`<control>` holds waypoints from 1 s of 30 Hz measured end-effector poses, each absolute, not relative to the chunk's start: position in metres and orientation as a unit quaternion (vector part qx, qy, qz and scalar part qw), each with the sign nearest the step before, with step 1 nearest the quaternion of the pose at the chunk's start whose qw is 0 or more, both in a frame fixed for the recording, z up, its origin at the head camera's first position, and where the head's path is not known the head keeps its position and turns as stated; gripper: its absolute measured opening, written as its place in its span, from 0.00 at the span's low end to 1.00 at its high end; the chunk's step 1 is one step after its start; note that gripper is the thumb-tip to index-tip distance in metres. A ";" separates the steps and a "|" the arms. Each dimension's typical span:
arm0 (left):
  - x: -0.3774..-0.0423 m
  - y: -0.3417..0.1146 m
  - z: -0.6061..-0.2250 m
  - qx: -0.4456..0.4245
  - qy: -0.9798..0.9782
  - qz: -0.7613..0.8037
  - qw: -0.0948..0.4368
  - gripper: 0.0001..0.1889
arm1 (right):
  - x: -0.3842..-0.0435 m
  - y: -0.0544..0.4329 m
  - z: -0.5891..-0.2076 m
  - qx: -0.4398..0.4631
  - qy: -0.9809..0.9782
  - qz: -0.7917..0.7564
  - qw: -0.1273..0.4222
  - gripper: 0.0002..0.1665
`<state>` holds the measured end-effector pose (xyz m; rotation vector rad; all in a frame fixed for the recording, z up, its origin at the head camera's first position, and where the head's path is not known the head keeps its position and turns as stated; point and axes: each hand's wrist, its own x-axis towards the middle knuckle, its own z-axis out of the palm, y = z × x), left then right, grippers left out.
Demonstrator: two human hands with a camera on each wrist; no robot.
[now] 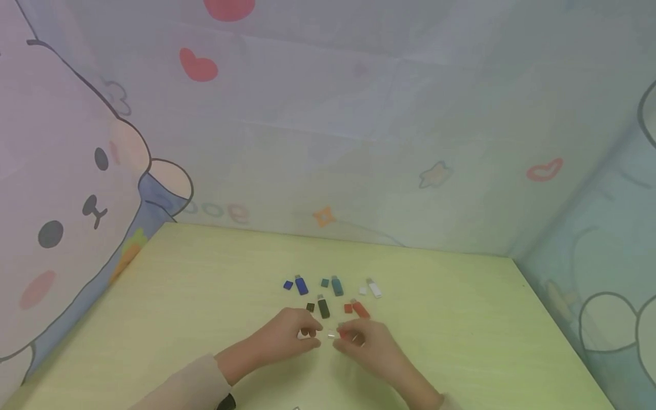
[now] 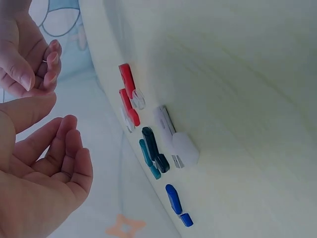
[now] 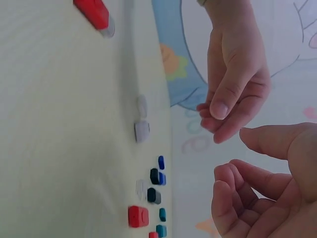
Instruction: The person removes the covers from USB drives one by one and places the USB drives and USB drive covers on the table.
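Observation:
My left hand (image 1: 287,333) hovers above the table with its fingers loosely bent and nothing between them. Facing it, my right hand (image 1: 371,344) is likewise empty, thumb and fingertips apart. Between them, a small clear cap (image 1: 331,335) lies on the table. Part of a red USB stick (image 1: 342,333) shows behind the right fingertips. Just beyond are a black USB stick (image 1: 323,307) and another red one (image 1: 361,309). In the left wrist view, a white USB stick (image 2: 164,120) lies with its white cap (image 2: 185,148).
Farther back lie blue (image 1: 302,285), teal (image 1: 336,286) and white (image 1: 374,288) USB sticks, each with a small cap to its left. Patterned cloth (image 1: 359,114) hangs behind the yellow-green table (image 1: 435,296) and along both sides. Something small shows at the bottom edge.

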<state>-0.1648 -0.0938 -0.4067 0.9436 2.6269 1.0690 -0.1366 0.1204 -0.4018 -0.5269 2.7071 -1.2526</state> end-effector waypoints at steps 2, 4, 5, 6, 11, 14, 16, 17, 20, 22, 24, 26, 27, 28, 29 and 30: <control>-0.161 -0.096 -0.407 0.318 0.873 0.360 0.079 0.13 | -0.131 0.118 -0.401 -0.181 0.889 -0.417 0.057 0.18; -0.156 -0.097 -0.407 0.319 0.871 0.365 0.084 0.13 | -0.127 0.116 -0.401 -0.184 0.887 -0.419 0.060 0.18; -0.154 -0.098 -0.407 0.321 0.869 0.368 0.085 0.13 | -0.125 0.115 -0.401 -0.186 0.886 -0.420 0.063 0.18; -0.153 -0.099 -0.406 0.323 0.867 0.370 0.086 0.13 | -0.122 0.115 -0.402 -0.187 0.885 -0.421 0.064 0.18; -0.147 -0.102 -0.407 0.337 0.861 0.371 0.082 0.13 | -0.112 0.111 -0.404 -0.200 0.875 -0.433 0.079 0.18; -0.143 -0.104 -0.408 0.340 0.859 0.373 0.085 0.12 | -0.105 0.108 -0.405 -0.208 0.864 -0.447 0.100 0.17; -0.141 -0.106 -0.409 0.340 0.857 0.377 0.091 0.12 | -0.102 0.107 -0.406 -0.207 0.859 -0.453 0.117 0.17; -0.140 -0.107 -0.410 0.339 0.856 0.378 0.096 0.12 | -0.100 0.107 -0.406 -0.207 0.858 -0.453 0.124 0.17; -0.137 -0.109 -0.411 0.330 0.854 0.384 0.119 0.13 | -0.096 0.106 -0.410 -0.198 0.860 -0.449 0.141 0.17; -0.136 -0.111 -0.412 0.330 0.852 0.384 0.129 0.13 | -0.094 0.105 -0.413 -0.191 0.862 -0.446 0.146 0.17; -0.135 -0.113 -0.414 0.335 0.849 0.386 0.136 0.13 | -0.093 0.105 -0.416 -0.188 0.861 -0.447 0.152 0.16; -0.134 -0.115 -0.418 0.345 0.843 0.389 0.139 0.13 | -0.091 0.104 -0.419 -0.181 0.859 -0.450 0.162 0.16; -0.133 -0.116 -0.419 0.350 0.841 0.388 0.140 0.13 | -0.091 0.103 -0.419 -0.179 0.857 -0.454 0.167 0.15; -0.132 -0.117 -0.421 0.354 0.838 0.389 0.142 0.12 | -0.090 0.102 -0.420 -0.175 0.854 -0.458 0.173 0.15; -0.132 -0.117 -0.422 0.356 0.838 0.388 0.145 0.12 | -0.089 0.102 -0.421 -0.174 0.852 -0.461 0.177 0.15; -0.131 -0.118 -0.423 0.357 0.837 0.387 0.149 0.12 | -0.089 0.101 -0.422 -0.173 0.850 -0.465 0.180 0.15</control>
